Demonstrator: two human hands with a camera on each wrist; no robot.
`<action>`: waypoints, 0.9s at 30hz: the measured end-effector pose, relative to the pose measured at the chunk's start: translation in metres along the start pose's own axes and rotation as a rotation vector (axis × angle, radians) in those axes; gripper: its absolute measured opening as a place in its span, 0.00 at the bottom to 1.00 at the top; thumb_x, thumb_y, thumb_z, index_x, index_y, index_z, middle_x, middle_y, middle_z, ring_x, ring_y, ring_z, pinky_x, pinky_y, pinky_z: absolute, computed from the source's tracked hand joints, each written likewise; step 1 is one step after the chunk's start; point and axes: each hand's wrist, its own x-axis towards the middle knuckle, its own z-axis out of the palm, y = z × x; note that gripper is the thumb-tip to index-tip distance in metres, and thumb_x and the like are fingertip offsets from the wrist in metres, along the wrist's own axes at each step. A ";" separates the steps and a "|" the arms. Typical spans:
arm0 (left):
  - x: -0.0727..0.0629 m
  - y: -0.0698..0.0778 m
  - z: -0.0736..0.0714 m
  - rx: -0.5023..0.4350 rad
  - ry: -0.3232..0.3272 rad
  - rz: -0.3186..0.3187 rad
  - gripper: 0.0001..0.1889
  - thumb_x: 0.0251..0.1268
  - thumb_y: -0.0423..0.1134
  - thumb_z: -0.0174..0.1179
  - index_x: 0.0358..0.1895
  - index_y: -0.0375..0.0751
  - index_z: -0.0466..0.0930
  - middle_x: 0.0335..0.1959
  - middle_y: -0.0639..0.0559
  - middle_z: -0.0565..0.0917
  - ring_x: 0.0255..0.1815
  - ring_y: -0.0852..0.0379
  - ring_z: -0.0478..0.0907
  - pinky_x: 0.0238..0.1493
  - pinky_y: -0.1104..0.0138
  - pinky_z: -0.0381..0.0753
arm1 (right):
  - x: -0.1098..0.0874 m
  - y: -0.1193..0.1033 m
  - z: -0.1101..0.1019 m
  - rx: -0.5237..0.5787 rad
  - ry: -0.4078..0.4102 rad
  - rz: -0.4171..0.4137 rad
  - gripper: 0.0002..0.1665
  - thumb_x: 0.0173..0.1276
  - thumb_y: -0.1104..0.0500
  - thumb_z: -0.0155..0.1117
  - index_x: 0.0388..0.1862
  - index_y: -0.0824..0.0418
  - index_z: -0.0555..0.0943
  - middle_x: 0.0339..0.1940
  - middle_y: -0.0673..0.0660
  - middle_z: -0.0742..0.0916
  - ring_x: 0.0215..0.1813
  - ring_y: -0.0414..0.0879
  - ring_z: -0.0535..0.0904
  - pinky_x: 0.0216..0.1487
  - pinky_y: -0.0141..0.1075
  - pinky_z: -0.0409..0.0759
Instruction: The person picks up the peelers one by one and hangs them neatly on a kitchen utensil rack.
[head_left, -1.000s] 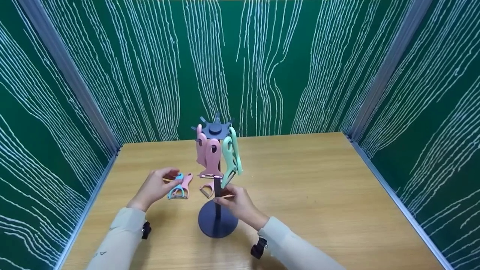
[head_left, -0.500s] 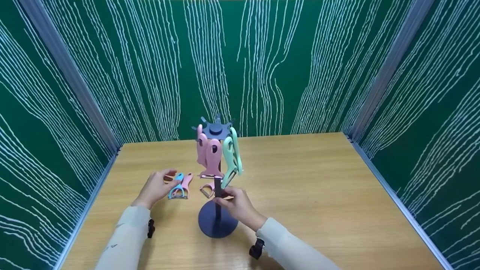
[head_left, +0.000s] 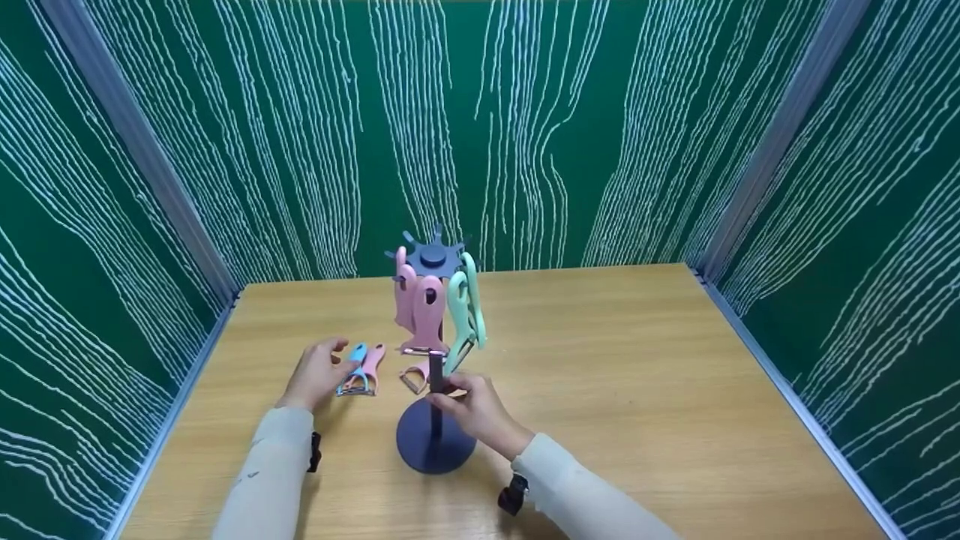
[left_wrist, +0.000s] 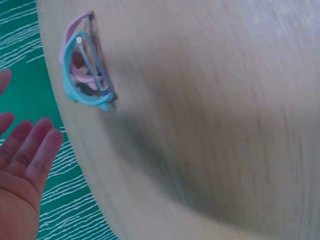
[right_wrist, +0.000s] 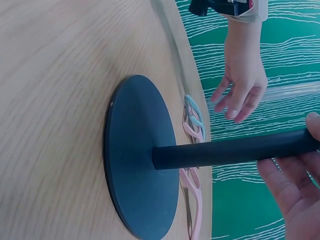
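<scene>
My right hand (head_left: 484, 414) grips the dark pole (right_wrist: 225, 151) of an upright stand, thumb on one side and fingers on the other. From the stand's hooked top (head_left: 433, 256) hang several peelers, including a pink peeler (head_left: 428, 315) at the front and a green peeler (head_left: 458, 304) to its right. My left hand (head_left: 313, 375) hovers beside a blue peeler (head_left: 358, 354) on the table, its fingers loose and holding nothing. In the left wrist view, the blue peeler (left_wrist: 67, 82) overlaps a pink peeler (left_wrist: 64, 47), with fingers (left_wrist: 45, 150) apart from both.
Another pink peeler (head_left: 412, 377) lies behind the pole, partly hidden by it. The stand's round dark base (head_left: 420, 446) rests on the wooden table (head_left: 622, 390). Green panels with white wavy lines (head_left: 525, 150) enclose the back and sides.
My left forearm has swung to the right, and the left hand has shifted slightly right beside the blue peeler. My right hand keeps its grip on the pole.
</scene>
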 end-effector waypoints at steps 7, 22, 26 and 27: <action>0.006 -0.014 0.015 0.026 0.080 0.074 0.31 0.75 0.37 0.69 0.74 0.25 0.73 0.72 0.24 0.77 0.69 0.28 0.79 0.72 0.39 0.79 | 0.001 0.000 0.001 -0.035 0.012 -0.058 0.06 0.76 0.66 0.72 0.47 0.66 0.91 0.44 0.61 0.93 0.45 0.41 0.86 0.46 0.34 0.92; 0.015 -0.024 0.037 0.032 0.053 -0.069 0.38 0.75 0.45 0.71 0.77 0.24 0.68 0.76 0.25 0.74 0.77 0.30 0.73 0.80 0.40 0.71 | 0.002 0.002 0.001 -0.065 0.019 -0.044 0.05 0.76 0.64 0.73 0.46 0.63 0.92 0.43 0.59 0.93 0.45 0.42 0.86 0.47 0.38 0.93; 0.015 -0.022 0.040 0.033 0.043 -0.082 0.38 0.75 0.44 0.71 0.77 0.24 0.68 0.75 0.25 0.75 0.76 0.31 0.75 0.80 0.40 0.72 | 0.002 0.002 0.000 -0.058 0.016 -0.051 0.05 0.76 0.65 0.72 0.46 0.64 0.92 0.44 0.59 0.93 0.46 0.43 0.86 0.48 0.39 0.93; 0.015 -0.021 0.040 0.036 0.040 -0.081 0.38 0.75 0.43 0.71 0.77 0.24 0.68 0.74 0.25 0.75 0.75 0.31 0.75 0.80 0.40 0.71 | 0.002 0.002 0.000 -0.057 0.014 -0.051 0.05 0.76 0.65 0.72 0.46 0.64 0.92 0.44 0.59 0.93 0.46 0.43 0.86 0.49 0.39 0.93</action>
